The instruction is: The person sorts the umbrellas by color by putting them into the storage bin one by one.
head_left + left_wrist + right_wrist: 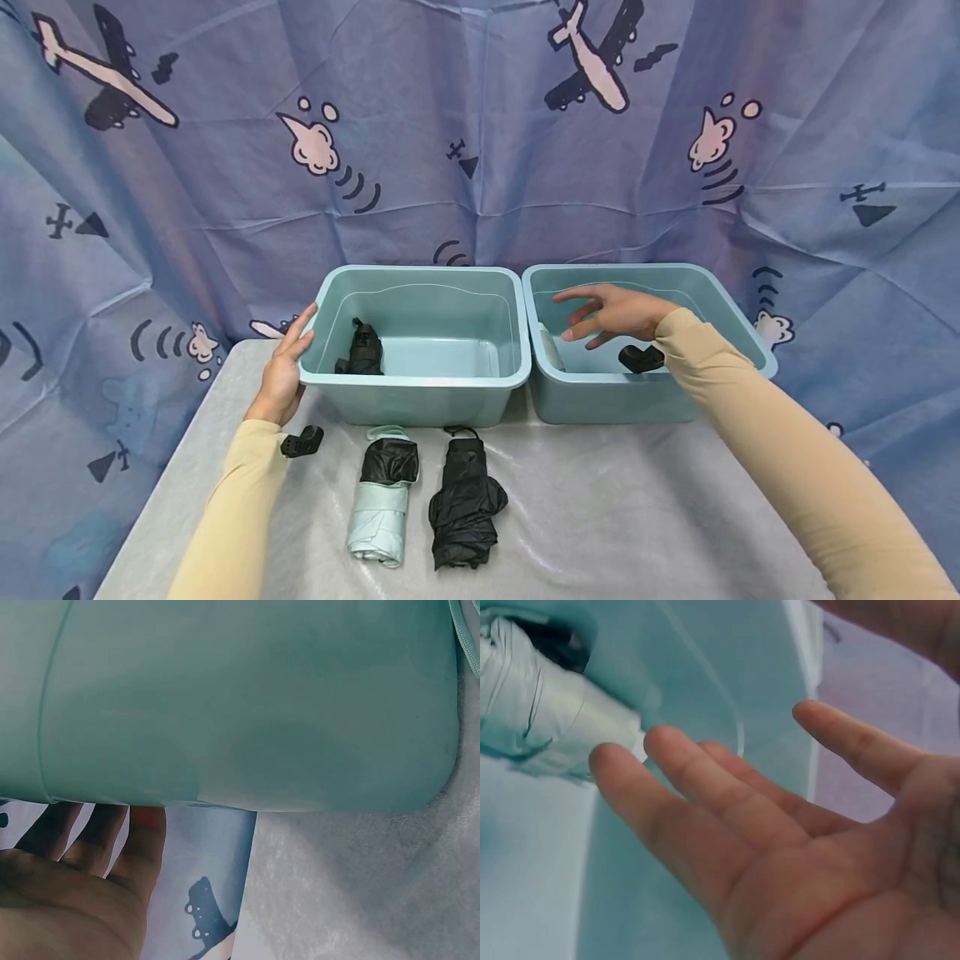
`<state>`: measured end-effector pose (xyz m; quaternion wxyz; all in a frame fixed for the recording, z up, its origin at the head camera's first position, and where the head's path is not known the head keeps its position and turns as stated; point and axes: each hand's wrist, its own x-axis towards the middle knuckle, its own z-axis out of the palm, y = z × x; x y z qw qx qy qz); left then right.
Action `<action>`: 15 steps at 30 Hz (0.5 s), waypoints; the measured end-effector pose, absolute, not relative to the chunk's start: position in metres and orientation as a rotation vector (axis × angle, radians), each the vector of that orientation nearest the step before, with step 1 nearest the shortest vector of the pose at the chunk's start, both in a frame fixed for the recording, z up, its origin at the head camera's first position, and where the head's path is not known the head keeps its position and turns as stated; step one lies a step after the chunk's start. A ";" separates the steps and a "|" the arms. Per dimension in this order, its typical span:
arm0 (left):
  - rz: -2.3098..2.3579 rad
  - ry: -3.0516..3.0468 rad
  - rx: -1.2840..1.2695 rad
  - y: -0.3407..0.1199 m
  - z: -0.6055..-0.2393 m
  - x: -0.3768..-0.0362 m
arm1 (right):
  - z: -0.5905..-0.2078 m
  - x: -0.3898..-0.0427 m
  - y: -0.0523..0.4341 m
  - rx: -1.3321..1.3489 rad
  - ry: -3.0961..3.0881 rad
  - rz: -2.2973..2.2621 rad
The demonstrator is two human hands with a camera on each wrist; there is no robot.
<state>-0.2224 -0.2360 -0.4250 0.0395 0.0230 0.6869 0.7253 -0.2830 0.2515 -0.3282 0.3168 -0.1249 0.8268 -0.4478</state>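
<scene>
Head view | grey table [600, 517] | airplane-print curtain [465, 125] | both hands' fingers spread, holding nothing

Your two arms in long, close-fitting pale yellow-beige sleeves, hands bare.

Your left hand [279, 379] and your right hand [615, 312] wear no gloves, rings or watch that the views show. Each soft, matte fabric sleeve, the left sleeve [228, 517] and the right sleeve [787, 467], runs unbroken from the wrist to the picture's lower edge, plain, without print, seam or button in sight. The cuffs end snugly at the wrists. Your nails look short and unpainted.
</scene>
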 end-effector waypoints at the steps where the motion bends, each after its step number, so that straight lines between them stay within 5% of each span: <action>1: 2.223 2.105 0.075 -0.236 -0.425 -0.223 | -0.326 -0.279 0.253 -0.341 2.189 -1.185; 15: 2.206 2.121 0.072 -0.236 -0.424 -0.222 | -0.309 -0.213 0.257 -0.558 2.361 -1.244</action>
